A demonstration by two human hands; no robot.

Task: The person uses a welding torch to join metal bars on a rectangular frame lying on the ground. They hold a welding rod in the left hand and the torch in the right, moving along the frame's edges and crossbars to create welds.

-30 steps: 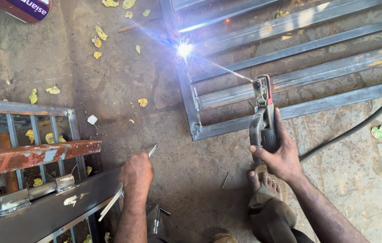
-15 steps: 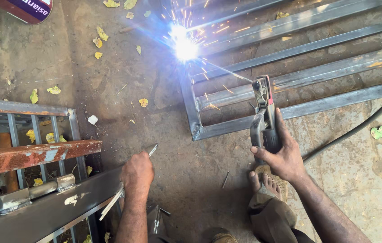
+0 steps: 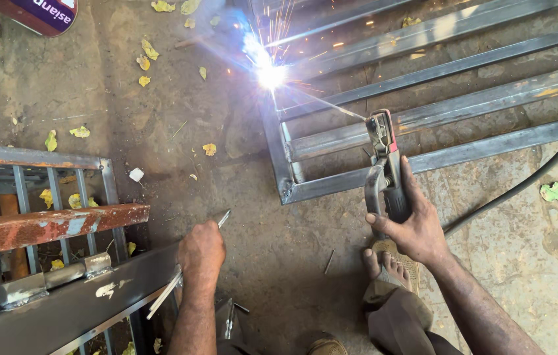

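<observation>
Steel bars of the gate frame (image 3: 423, 141) lie flat on the dirt floor (image 3: 160, 131), filling the head view from 12 to 3 o'clock. My right hand (image 3: 413, 227) is wrapped fully closed around the grip of the electrode holder (image 3: 384, 167), thumb across its lever, at about 4 o'clock from the middle of the picture. From its jaw a thin welding rod (image 3: 321, 105) slants up towards 11 o'clock, and its tip meets the frame's upright end member at the arc (image 3: 271, 75), a white flare throwing sparks towards 12. A black cable (image 3: 555, 151) curves away to 2 o'clock.

My left hand (image 3: 201, 250), at 7 o'clock, is a closed fist around a few spare rods (image 3: 180, 279), ends sticking out both sides. It rests just beside the dark painted beam (image 3: 62, 309) of a second grille (image 3: 35, 190), which has a rusty bar (image 3: 48, 227) across it at 9 o'clock. My foot in its sandal (image 3: 387, 266) sits directly below the holder hand.

As I judge it, the weld is under way at a joint well up the end member. The near corner at 6 o'clock of the arc looks already joined; whether the joints further up are done I cannot tell through the glare. Yellow leaves (image 3: 144, 62) scatter near 11 o'clock.
</observation>
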